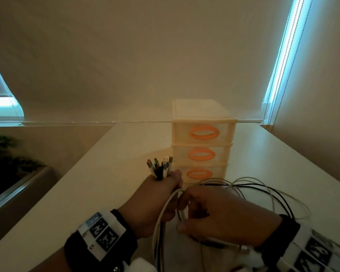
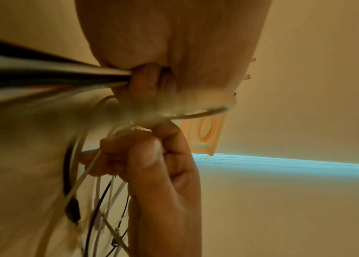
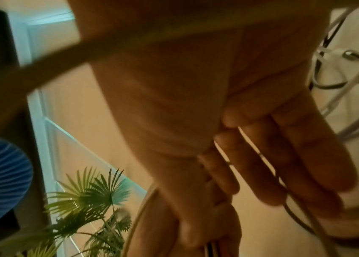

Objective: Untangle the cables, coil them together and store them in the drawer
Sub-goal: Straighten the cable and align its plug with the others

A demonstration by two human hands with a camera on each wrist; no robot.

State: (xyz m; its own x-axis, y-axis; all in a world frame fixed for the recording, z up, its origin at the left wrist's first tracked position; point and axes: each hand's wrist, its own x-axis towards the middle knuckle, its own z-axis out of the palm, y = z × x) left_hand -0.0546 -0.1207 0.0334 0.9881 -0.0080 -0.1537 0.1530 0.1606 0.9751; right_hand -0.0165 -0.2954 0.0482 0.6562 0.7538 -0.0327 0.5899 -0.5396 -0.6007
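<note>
While the left hand (image 1: 157,201) fists the cables (image 1: 263,195), plugs up to keep ends aligned, drawers (image 1: 201,142) wait just behind. Its wrist view shows the right hand (image 2: 152,156) pinching strands. Right fingers (image 3: 284,156) curl loosely around loops.

Our pale desk (image 1: 106,173)
We see a three-drawer organizer (image 1: 202,142) standing at frame centre, and loose cable loops (image 1: 273,195) lying at the lower right.

The drawer unit (image 1: 202,142) stands just beyond both hands, with cables (image 1: 263,193) looped across the table (image 1: 106,173) to its right.
</note>
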